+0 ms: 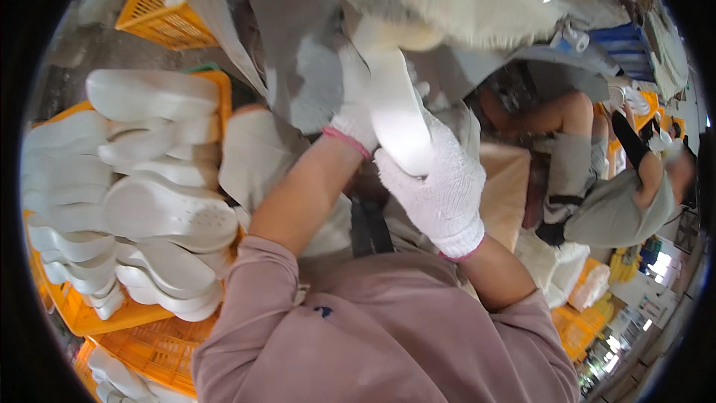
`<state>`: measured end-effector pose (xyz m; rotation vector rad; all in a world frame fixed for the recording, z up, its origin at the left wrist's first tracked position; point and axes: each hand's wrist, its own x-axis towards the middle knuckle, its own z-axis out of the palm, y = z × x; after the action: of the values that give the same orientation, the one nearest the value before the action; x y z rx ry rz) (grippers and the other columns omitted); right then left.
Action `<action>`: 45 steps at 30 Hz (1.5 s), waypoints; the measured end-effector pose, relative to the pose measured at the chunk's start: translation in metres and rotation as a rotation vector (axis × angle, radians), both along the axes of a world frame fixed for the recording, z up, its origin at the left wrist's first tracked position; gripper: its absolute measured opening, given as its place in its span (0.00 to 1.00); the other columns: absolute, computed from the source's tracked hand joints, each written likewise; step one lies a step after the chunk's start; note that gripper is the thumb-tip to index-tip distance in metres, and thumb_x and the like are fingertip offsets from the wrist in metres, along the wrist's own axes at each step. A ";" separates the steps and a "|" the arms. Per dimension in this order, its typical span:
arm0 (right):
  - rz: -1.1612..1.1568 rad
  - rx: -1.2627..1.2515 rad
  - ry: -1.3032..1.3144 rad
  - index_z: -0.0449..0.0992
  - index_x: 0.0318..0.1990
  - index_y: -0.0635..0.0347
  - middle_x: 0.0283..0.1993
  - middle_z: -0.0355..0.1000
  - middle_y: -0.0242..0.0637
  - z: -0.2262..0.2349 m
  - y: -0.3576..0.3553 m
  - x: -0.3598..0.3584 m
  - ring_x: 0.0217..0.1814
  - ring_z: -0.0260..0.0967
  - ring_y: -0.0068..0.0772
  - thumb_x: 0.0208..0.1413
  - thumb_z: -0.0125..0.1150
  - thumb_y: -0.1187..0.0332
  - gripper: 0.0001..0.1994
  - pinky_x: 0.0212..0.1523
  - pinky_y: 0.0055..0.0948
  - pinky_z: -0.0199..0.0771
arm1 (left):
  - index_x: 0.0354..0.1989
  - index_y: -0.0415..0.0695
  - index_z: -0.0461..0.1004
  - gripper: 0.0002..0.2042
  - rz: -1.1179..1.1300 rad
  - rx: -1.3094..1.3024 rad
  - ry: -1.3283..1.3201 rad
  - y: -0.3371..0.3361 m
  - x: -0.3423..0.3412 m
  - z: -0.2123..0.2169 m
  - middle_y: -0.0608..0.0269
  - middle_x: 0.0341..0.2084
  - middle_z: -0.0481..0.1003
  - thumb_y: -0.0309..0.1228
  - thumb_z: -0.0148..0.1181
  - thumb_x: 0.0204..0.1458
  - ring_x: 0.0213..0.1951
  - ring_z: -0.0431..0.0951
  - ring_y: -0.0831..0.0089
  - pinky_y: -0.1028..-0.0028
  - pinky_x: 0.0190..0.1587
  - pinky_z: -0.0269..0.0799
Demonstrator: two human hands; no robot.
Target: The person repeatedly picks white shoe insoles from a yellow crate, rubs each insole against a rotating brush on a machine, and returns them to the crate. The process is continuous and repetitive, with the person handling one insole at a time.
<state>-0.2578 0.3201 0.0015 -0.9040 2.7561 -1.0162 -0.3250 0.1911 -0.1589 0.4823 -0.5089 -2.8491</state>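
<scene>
Both of my hands wear white knit gloves with pink cuffs. Between them is a white shoe sole (399, 108), tilted with its far end up against a pale fluffy buffing wheel (455, 4). My left hand (353, 101) grips the sole's left side; its fingertips are partly hidden behind the sole and blurred. Wrapped round the near end from the right is my right hand (444, 190), closed on it. The sole's far tip is blurred where it meets the wheel.
On the left, an orange crate (142, 313) is piled with white soles (171, 209). Another orange crate (160, 11) stands at the far left. A grey hood (306, 75) surrounds the wheel. To the right, another person (626, 205) sits near more orange crates (578, 328).
</scene>
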 end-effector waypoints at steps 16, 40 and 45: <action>-0.080 0.065 0.064 0.80 0.43 0.62 0.39 0.81 0.51 -0.034 -0.042 -0.052 0.39 0.82 0.55 0.53 0.74 0.46 0.25 0.39 0.46 0.82 | 0.54 0.47 0.79 0.28 0.065 -0.108 -0.157 -0.013 0.009 0.024 0.57 0.45 0.82 0.59 0.54 0.62 0.50 0.82 0.55 0.57 0.54 0.78; 0.305 0.244 0.036 0.83 0.56 0.63 0.56 0.80 0.50 -0.041 0.110 -0.002 0.59 0.77 0.52 0.59 0.60 0.74 0.18 0.64 0.45 0.76 | 0.63 0.40 0.74 0.25 0.170 -0.019 -0.016 -0.007 0.005 -0.003 0.52 0.58 0.78 0.47 0.40 0.74 0.56 0.79 0.58 0.62 0.67 0.71; -0.379 -0.505 -1.018 0.82 0.56 0.66 0.55 0.80 0.51 -0.043 0.203 0.010 0.59 0.77 0.51 0.60 0.61 0.74 0.18 0.64 0.42 0.76 | 0.49 0.36 0.77 0.18 -0.147 -1.117 -0.380 -0.025 0.121 0.066 0.44 0.42 0.81 0.40 0.64 0.62 0.46 0.80 0.49 0.57 0.54 0.76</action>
<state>-0.2473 0.5227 -0.0414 0.1763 1.8265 -1.6565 -0.2043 0.1666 -0.0930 0.7263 -2.0441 -2.0628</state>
